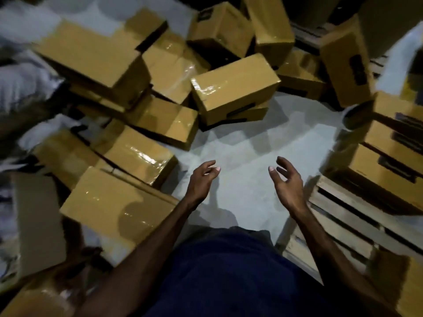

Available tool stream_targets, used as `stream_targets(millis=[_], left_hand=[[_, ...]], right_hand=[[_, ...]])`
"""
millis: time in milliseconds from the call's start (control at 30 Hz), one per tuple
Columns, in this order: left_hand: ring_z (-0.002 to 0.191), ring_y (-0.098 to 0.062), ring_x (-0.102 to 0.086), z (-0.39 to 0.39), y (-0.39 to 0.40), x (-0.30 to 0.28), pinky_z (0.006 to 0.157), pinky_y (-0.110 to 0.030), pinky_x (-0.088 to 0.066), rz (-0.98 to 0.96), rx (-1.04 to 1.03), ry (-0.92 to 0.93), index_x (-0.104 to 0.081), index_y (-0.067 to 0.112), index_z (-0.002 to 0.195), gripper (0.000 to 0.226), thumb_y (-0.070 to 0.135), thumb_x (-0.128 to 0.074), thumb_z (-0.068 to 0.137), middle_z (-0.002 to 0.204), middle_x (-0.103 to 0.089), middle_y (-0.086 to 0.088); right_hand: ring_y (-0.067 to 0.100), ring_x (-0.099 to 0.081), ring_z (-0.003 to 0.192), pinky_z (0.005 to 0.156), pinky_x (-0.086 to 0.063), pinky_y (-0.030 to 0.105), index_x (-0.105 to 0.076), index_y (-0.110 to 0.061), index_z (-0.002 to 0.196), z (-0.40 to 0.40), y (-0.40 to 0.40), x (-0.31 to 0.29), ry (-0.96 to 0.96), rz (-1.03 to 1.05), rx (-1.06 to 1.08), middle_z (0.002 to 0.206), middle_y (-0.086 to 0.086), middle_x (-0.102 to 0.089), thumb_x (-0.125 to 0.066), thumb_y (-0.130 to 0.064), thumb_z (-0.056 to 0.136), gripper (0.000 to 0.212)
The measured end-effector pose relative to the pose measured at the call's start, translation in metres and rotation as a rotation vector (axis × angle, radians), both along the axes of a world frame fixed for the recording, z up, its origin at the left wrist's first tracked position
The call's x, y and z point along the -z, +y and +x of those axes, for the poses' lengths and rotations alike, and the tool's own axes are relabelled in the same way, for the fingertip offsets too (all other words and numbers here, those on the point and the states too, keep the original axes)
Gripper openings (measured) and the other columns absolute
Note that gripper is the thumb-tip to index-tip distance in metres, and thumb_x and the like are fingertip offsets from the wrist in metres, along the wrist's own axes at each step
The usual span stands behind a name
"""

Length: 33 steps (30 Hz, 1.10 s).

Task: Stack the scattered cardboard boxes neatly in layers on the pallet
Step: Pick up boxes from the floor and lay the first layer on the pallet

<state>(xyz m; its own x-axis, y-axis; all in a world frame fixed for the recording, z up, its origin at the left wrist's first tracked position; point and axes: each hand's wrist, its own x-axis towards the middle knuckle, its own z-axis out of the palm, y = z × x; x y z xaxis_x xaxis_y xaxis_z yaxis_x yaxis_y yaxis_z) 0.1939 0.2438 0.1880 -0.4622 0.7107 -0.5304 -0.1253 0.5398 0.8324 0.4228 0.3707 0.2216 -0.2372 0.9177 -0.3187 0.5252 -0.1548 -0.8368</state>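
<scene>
A: From the head camera, can any writing on the boxes be read?

B: No. A few cartons carry dark printed patches, but they are too blurred to read.

A: What lies around the pallet (pixel 343 216)?

B: Take the pallet, at the right, as the mark. Stacked boxes (pixel 389 156) sit on it in layers. Left of it is bare grey floor (pixel 240 156). Beyond that, scattered cardboard boxes (pixel 137 115) lie tumbled, some leaning on each other, all taped shut. One taped box (pixel 233 85) sits tilted on another, nearest the gap.

A: And the hands?

B: The left hand (pixel 201 181) and right hand (pixel 286 181) hover over the floor beside the pallet, each grip wide, fingers loosely curved, holding nothing. Dark blue clothing (pixel 229 271) fills the bottom.
</scene>
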Motion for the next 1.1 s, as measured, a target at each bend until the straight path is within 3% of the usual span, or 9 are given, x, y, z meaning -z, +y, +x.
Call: stream_targets(millis=[67,200,400,567,633,733,833,1000,1100], left_hand=[[0.12,-0.016,-0.067,-0.024,-0.029,0.003,0.109,-0.052,-0.051,-0.008,-0.085,-0.014,-0.064,0.031,0.138,0.063,0.063,-0.068,0.084,0.13,-0.069,0.003],[0.125,-0.022,-0.064,-0.059,-0.06,0.002,0.109,-0.049,-0.051,0.014,-0.138,0.002,-0.06,0.021,0.144,0.042,0.034,-0.064,0.105,0.137,-0.066,-0.002],[0.124,-0.023,-0.065,-0.097,-0.047,-0.001,0.106,-0.043,-0.052,0.046,-0.15,0.003,-0.06,0.019,0.144,0.04,0.031,-0.063,0.105,0.139,-0.066,-0.006],[0.126,-0.024,-0.064,-0.118,0.0,0.001,0.106,-0.046,-0.053,0.077,-0.105,0.01,-0.059,0.02,0.146,0.048,0.04,-0.064,0.103,0.142,-0.064,-0.008],[0.124,-0.023,-0.064,-0.126,0.023,0.001,0.1,-0.043,-0.054,0.079,-0.125,0.026,-0.059,0.021,0.146,0.054,0.046,-0.065,0.098,0.141,-0.064,-0.007],[0.124,-0.026,-0.064,-0.139,0.064,0.002,0.087,-0.032,-0.052,0.068,-0.147,0.022,-0.058,0.016,0.148,0.049,0.036,-0.065,0.104,0.137,-0.065,-0.012],[0.12,-0.033,-0.067,-0.156,0.112,0.001,0.095,-0.043,-0.055,0.061,-0.171,0.056,-0.063,0.022,0.14,0.047,0.044,-0.068,0.098,0.129,-0.07,-0.015],[0.119,-0.024,-0.067,-0.175,0.198,-0.007,0.1,-0.052,-0.057,-0.029,-0.14,0.146,-0.062,0.026,0.143,0.075,0.068,-0.066,0.081,0.131,-0.07,-0.005],[0.119,-0.027,-0.067,-0.186,0.245,-0.006,0.099,-0.046,-0.056,-0.05,-0.078,0.193,-0.061,0.02,0.144,0.056,0.05,-0.068,0.097,0.131,-0.07,-0.008]], right_hand=[[0.012,-0.056,0.133,0.101,-0.047,0.031,-0.051,-0.025,0.152,-0.034,-0.01,0.002,0.007,-0.006,-0.07,0.152,-0.008,-0.055,-0.065,-0.037,0.103,0.053],[0.011,-0.056,0.131,0.103,-0.048,0.033,-0.05,-0.024,0.153,-0.086,-0.024,0.005,0.029,-0.011,-0.115,0.152,-0.008,-0.055,-0.065,-0.036,0.103,0.054],[0.012,-0.056,0.131,0.1,-0.047,0.031,-0.049,-0.023,0.154,-0.123,-0.019,0.006,0.028,-0.025,-0.111,0.152,-0.006,-0.055,-0.064,-0.037,0.103,0.055],[0.016,-0.056,0.133,0.103,-0.048,0.033,-0.047,-0.021,0.155,-0.136,0.019,0.018,0.003,-0.052,-0.095,0.154,-0.004,-0.054,-0.064,-0.037,0.103,0.056],[0.018,-0.055,0.134,0.104,-0.048,0.033,-0.047,-0.02,0.155,-0.143,0.044,0.024,0.002,-0.073,-0.098,0.154,-0.002,-0.053,-0.064,-0.036,0.104,0.057],[0.019,-0.055,0.134,0.104,-0.047,0.034,-0.046,-0.018,0.155,-0.156,0.087,0.032,0.025,-0.089,-0.103,0.154,0.0,-0.053,-0.064,-0.036,0.104,0.057],[0.02,-0.054,0.136,0.108,-0.047,0.036,-0.045,-0.017,0.156,-0.172,0.142,0.04,0.04,-0.111,-0.111,0.154,0.0,-0.054,-0.064,-0.036,0.104,0.059],[0.021,-0.055,0.135,0.108,-0.046,0.036,-0.046,-0.014,0.156,-0.179,0.235,0.045,0.036,-0.174,-0.081,0.153,0.003,-0.055,-0.065,-0.035,0.103,0.06],[0.022,-0.054,0.135,0.107,-0.045,0.035,-0.046,-0.013,0.156,-0.182,0.278,0.058,0.049,-0.192,-0.077,0.153,0.005,-0.054,-0.065,-0.032,0.103,0.059]])
